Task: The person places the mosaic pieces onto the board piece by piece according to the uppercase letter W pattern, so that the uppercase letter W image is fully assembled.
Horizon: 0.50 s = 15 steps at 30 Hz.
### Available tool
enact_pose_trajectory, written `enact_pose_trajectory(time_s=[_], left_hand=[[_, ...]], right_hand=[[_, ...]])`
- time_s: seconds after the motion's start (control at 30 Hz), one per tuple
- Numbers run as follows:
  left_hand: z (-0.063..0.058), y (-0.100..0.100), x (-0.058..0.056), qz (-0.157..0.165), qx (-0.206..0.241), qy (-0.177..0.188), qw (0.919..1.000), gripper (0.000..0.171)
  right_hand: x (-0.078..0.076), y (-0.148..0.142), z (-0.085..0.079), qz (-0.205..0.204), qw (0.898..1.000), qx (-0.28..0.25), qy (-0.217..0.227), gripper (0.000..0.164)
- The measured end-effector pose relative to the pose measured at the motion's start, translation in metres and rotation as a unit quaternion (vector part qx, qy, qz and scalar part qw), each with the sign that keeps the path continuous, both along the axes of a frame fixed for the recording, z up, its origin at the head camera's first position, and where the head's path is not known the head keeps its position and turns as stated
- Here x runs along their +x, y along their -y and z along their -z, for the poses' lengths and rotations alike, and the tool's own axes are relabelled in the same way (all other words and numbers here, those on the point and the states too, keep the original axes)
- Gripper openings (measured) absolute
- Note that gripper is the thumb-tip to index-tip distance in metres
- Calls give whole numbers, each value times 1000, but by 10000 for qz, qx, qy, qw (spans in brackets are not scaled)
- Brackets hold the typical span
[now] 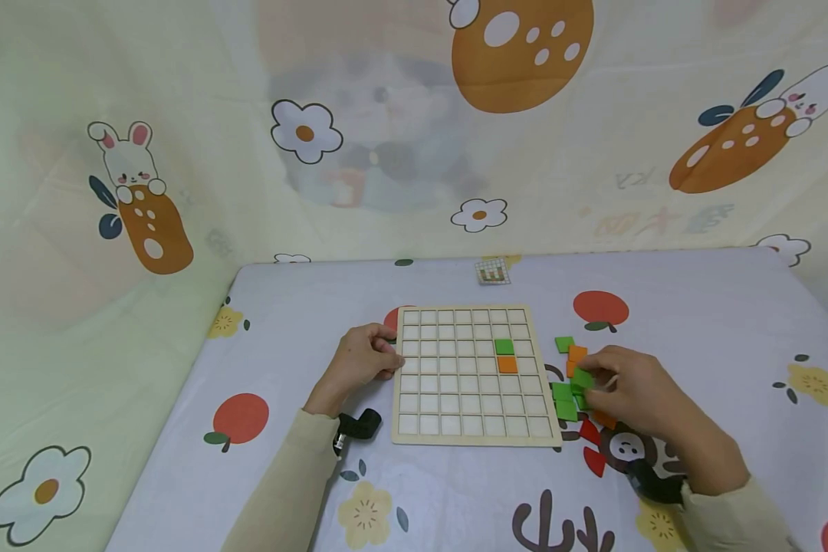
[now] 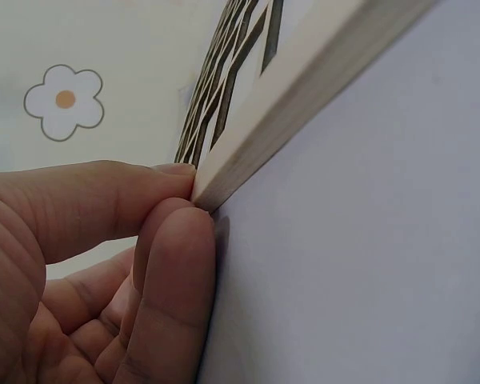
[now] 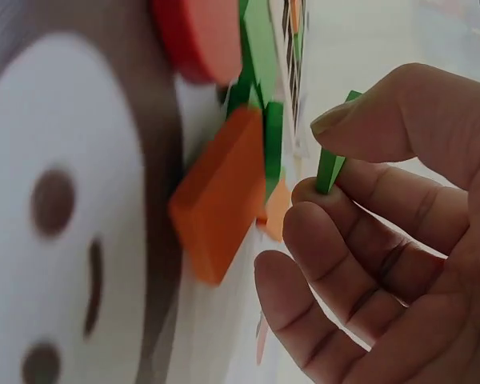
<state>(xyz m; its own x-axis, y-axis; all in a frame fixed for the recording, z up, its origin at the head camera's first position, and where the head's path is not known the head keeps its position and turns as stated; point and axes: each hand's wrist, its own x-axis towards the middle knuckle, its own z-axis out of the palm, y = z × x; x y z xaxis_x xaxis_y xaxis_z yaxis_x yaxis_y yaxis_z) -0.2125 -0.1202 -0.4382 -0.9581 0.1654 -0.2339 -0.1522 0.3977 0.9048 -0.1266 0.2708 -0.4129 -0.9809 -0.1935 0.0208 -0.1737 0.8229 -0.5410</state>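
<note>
A square wooden grid board [image 1: 476, 442] lies on the table in the head view. One green tile [image 1: 504, 347] sits in a cell towards its upper right, with an orange tile [image 1: 507, 364] in the cell directly below. My left hand [image 1: 360, 354] pinches the board's left edge between thumb and fingers, seen close up at the pale wooden rim [image 2: 264, 120]. To the right of the board, my right hand [image 1: 638, 383] holds a small green tile [image 3: 330, 164] between thumb and fingertips, over a loose pile of green tiles [image 1: 564, 410] and orange tiles [image 1: 577, 353].
Behind the board, near the table's far edge, lies a small card [image 1: 493, 271] with a grid pattern. A pale cloth [image 1: 303, 307] printed with fruit, flowers and animals covers the table. A printed curtain [image 1: 400, 230] hangs behind it.
</note>
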Motion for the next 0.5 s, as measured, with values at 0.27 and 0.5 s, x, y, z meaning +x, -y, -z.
enact_pose_trajectory(time_s=[0.27, 0.5], left_hand=[[-2, 1, 0, 33, 79, 37, 10000, 40], [-2, 1, 0, 46, 99, 0, 9999, 40]], right_hand=[[-3, 14, -3, -190, 9998, -7, -21, 32], [-6, 28, -4, -231, 9997, 17, 4, 31]])
